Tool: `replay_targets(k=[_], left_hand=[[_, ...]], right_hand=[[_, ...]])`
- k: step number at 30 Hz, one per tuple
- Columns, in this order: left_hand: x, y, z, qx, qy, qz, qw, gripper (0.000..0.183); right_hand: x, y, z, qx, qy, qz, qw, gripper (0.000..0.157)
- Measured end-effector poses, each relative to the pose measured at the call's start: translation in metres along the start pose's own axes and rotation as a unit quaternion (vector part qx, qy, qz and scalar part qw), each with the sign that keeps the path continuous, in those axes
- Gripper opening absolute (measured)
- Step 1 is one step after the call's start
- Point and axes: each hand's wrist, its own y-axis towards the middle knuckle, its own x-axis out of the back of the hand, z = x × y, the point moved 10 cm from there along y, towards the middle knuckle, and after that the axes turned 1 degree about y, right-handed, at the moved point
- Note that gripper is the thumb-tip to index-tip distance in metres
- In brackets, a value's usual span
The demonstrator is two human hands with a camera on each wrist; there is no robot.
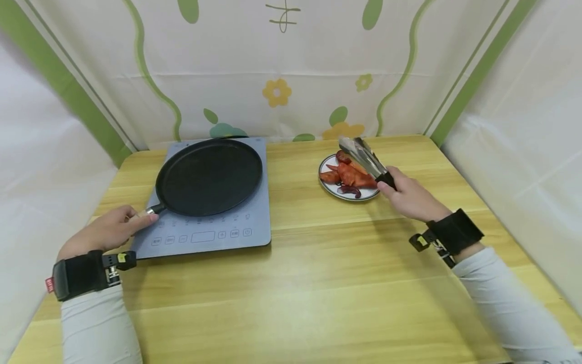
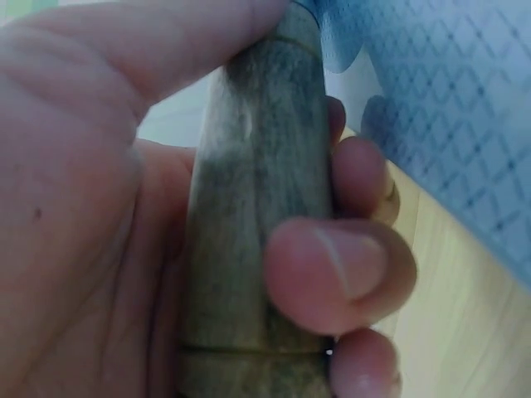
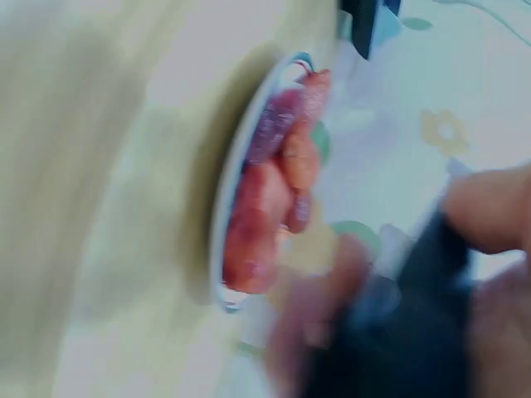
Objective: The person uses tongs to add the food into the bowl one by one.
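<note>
A flat black frying pan [image 1: 209,177] rests on the induction cooktop [image 1: 241,222] at the left. My left hand [image 1: 111,228] grips its handle, with the thumb laid along the top towards the pan. In the left wrist view the handle [image 2: 257,182] is wooden and the fingers curl round it. My right hand [image 1: 415,197] holds metal tongs [image 1: 366,159] by their black grip. Their tips point up and away over a plate [image 1: 331,190] of glossy reddish food pieces [image 1: 349,175]. Blurred in the right wrist view are the black tong grip [image 3: 398,332] and fingers beside the plate.
The wooden table [image 1: 300,283] carries the cooktop and the plate. Flat touch controls [image 1: 202,236] line the cooktop's near edge. A white patterned cloth [image 1: 282,55] hangs behind the table, with white side sheets [image 1: 518,126] at left and right.
</note>
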Motion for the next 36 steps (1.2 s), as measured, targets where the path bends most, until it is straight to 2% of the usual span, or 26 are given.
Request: replay_targets(k=[6, 10, 14, 18, 24, 30, 36], left_hand=[[0.000, -0.002, 0.002, 0.002, -0.005, -0.001, 1.0000, 0.050], [0.000, -0.003, 0.003, 0.001, -0.006, -0.002, 1.0000, 0.050], [0.001, -0.002, 0.004, -0.001, 0.002, -0.004, 1.0000, 0.052], [0.001, -0.002, 0.003, -0.002, -0.002, -0.002, 1.0000, 0.052], [-0.002, -0.002, 0.003, 0.000, -0.012, 0.000, 0.9999, 0.051], [-0.002, -0.004, 0.001, 0.002, -0.025, 0.000, 0.9997, 0.051], [0.000, -0.005, 0.000, 0.003, -0.022, 0.001, 0.9998, 0.053]], right_hand=[[0.008, -0.007, -0.014, -0.041, -0.034, -0.018, 0.998, 0.072], [0.011, -0.010, -0.018, -0.038, -0.098, -0.041, 0.994, 0.062], [0.013, -0.014, -0.018, -0.022, -0.174, -0.083, 0.981, 0.058], [0.010, -0.015, -0.015, -0.003, -0.222, -0.110, 0.969, 0.056], [0.002, -0.013, -0.008, 0.015, -0.248, -0.128, 0.960, 0.052], [0.000, -0.013, 0.006, 0.051, -0.280, -0.152, 0.946, 0.050], [-0.003, -0.011, 0.012, 0.051, -0.292, -0.151, 0.943, 0.043]])
